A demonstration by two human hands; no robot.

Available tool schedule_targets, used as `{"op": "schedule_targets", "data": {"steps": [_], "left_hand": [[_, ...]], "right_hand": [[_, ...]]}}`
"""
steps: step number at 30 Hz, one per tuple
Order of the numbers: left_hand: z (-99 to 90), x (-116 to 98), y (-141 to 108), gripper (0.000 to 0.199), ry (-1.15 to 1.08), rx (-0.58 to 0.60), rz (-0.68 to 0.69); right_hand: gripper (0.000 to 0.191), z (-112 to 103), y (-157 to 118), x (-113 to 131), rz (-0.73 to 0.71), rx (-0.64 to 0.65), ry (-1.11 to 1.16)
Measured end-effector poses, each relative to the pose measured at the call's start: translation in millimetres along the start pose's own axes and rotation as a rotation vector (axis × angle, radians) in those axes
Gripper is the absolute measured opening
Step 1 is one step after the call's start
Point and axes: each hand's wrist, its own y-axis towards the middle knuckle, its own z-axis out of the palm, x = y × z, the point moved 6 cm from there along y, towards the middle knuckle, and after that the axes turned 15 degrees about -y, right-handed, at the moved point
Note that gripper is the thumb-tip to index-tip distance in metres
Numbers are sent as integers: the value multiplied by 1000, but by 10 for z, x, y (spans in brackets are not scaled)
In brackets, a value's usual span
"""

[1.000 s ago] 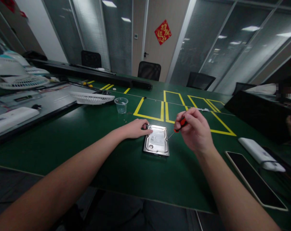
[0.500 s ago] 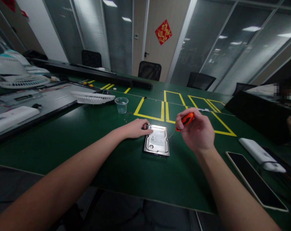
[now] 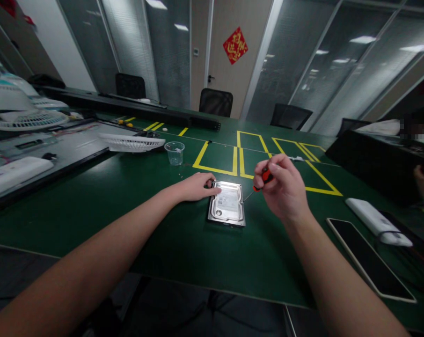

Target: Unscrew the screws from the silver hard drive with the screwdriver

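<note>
Bare green table surrounds the hard drive; only a plastic cup stands beyond

Both forearms reach forward — the left hand lies flat, palm down, fingers extended; the right hand is raised beside it, fingers curled in a pinch.

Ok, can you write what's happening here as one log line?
left hand: steadies drive at far-left corner | right hand: holds screwdriver, tip at drive's far-right corner | cup: beyond, on table
</note>
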Motion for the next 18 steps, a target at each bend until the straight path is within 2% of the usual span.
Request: {"op": "schedule_targets", "data": {"steps": [8,13,18], "left_hand": [[-2,-7,-8,61,0,10,-11],[-3,-6,-14,60,-7,10,-16],[11,10,5,61,-1,9,6]], "right_hand": [[11,-6,27,7,0,-10,16],[27,-17,37,23,0,17,50],[19,-5,30,21,-10,25,66]]}}
